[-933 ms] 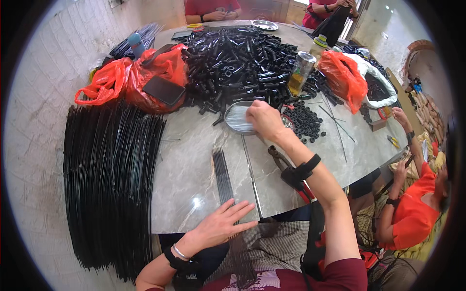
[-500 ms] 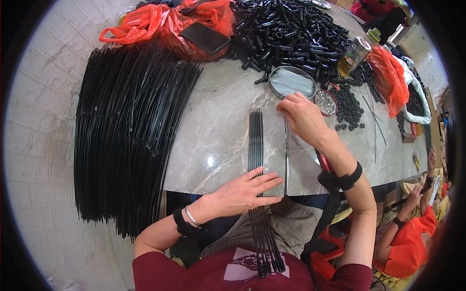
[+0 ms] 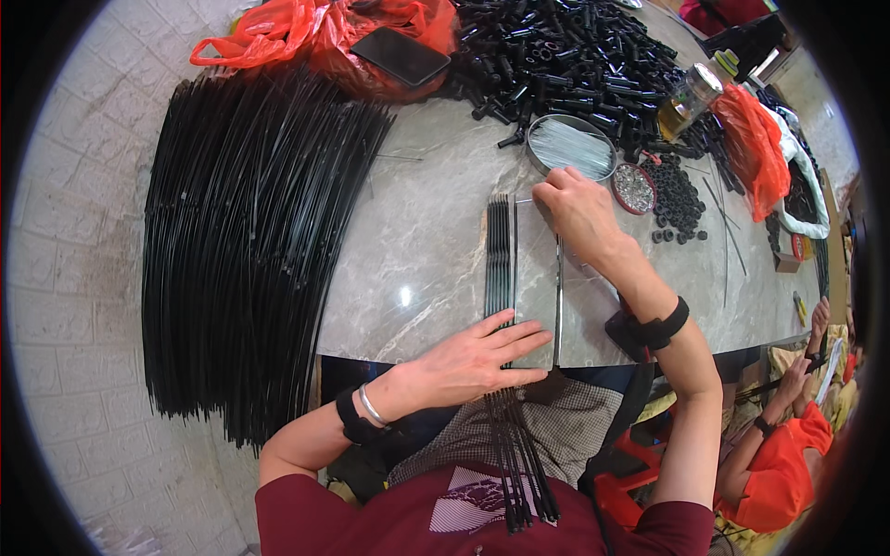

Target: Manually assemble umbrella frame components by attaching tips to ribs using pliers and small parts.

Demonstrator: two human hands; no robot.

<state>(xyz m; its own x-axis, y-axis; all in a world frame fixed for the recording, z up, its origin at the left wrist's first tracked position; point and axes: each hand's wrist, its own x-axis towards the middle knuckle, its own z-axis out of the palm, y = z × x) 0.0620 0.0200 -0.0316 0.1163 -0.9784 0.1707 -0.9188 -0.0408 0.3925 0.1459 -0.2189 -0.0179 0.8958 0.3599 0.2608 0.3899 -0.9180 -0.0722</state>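
Pressing thin black rods [image 3: 499,264] onto the marbled tabletop [image 3: 422,250], the left hand [image 3: 475,356] lies flat, outspread; the right hand [image 3: 581,218] pinches a fine pale stick [image 3: 525,200] beside their far ends. Too light a palm might let rods roll; a slack pinch might drop the stick.

A bare left hand [image 3: 475,359] lay across slim black rods [image 3: 499,255]; by the rods' far end, a bare right hand [image 3: 577,213] pinched a thin pale strip [image 3: 525,201].
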